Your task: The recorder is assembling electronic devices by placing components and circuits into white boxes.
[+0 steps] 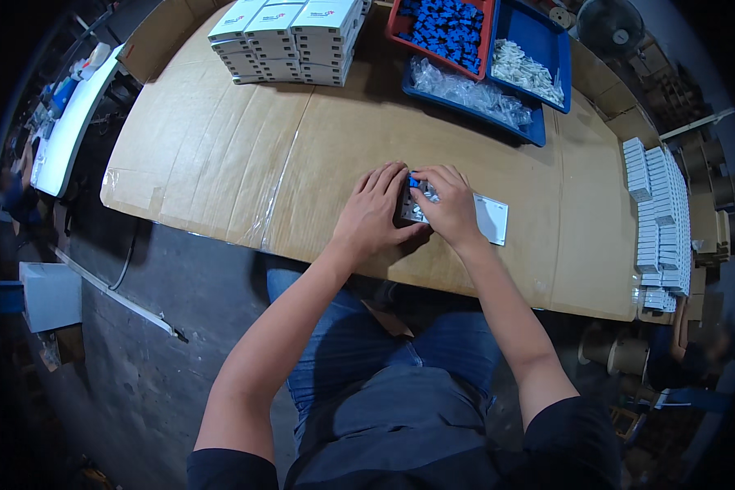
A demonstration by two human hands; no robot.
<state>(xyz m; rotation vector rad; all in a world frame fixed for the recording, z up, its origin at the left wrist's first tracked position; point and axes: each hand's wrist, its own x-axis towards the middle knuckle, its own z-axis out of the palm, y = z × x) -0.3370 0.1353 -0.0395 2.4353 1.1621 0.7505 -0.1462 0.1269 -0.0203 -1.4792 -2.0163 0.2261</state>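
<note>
A shallow white plastic case (417,212) lies on the cardboard-covered table in front of me, mostly covered by my fingers. My left hand (373,208) is curled around its left side, with the thumb bent in along the near edge. Over the case, my right hand (447,202) pinches a small blue piece (415,181) near the far left corner. The piece looks like the blue connectors in the red tray, and it touches or sits just over the case. A flat white panel (491,220) extends to the right from under my right hand.
Stacked white boxes (286,45) stand at the far left. Far right are a red tray (394,28) of blue connectors, a blue tray (541,135) of clear plastic bags and another blue tray (562,49) of white parts. Stacked white cases (657,212) line the right edge.
</note>
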